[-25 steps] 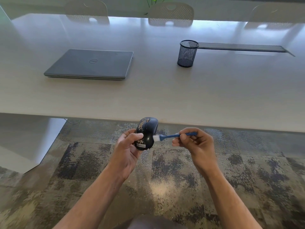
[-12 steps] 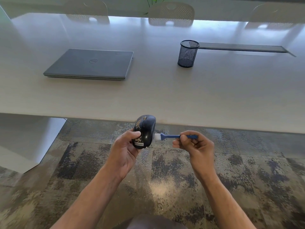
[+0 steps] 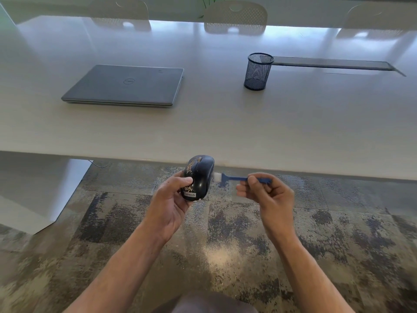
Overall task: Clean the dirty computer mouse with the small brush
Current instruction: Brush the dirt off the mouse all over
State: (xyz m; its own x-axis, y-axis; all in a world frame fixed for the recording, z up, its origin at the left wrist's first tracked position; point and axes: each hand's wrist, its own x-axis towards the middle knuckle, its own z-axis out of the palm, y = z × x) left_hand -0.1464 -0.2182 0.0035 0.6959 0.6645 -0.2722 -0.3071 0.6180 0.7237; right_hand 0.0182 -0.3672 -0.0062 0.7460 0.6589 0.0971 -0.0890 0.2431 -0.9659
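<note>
Mouse (image 3: 199, 177): black, glossy, a white label near its lower end and pale specks of dirt scattered over its left side. Held in the air just in front of the counter (image 3: 203, 132) edge, above the carpeted floor (image 3: 225, 233). Tilted, its top facing the camera.

Left hand (image 3: 169, 199): grip clamped on the mouse, thumb across its left side, fingers curled behind it.

Brush (image 3: 234, 177): small, blue handle, white bristles. The bristles sit right against the right side of the mouse; contact cannot be told through motion blur. The handle runs roughly level to the right.

Right hand (image 3: 268, 193): grip pinched on the brush handle between thumb and curled fingers, the handle's end poking out past the knuckles.

Laptop (image 3: 126, 85): grey, lid closed, flat on the counter, left of centre.

Pen cup (image 3: 258, 71): dark wire mesh, upright on the counter, well apart from the laptop to its right.

Chairs (image 3: 234, 19): pale, perforated backs, at the counter's far side.
</note>
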